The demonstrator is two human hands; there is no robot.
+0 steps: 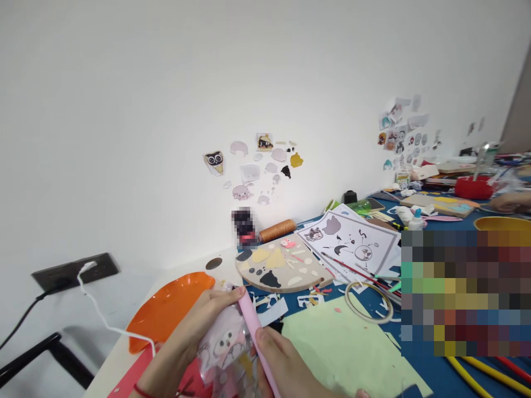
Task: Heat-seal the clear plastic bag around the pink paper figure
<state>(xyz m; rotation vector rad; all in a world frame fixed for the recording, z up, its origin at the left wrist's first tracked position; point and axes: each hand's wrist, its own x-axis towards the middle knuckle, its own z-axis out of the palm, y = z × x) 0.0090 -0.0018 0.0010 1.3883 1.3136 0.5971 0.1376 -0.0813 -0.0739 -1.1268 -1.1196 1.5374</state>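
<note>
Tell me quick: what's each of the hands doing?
Left hand: closed on a clear bag of cutouts.
Right hand: closed on a pink strip.

It was a craft workroom: a long blue-topped table (415,354) lay strewn with paper scraps, printed cut-out sheets (352,240), a wooden board (286,279) of felt shapes and thread (277,230), with cartoon cut-outs (265,166) stuck on the white wall

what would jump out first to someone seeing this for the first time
Low in the middle, the left hand and right hand hold a clear bag of cartoon cutouts and a pink strip. Just left lies an orange plastic dish; behind it a round wooden board carries cut shapes, and paper animal cutouts dot the white wall.
</note>
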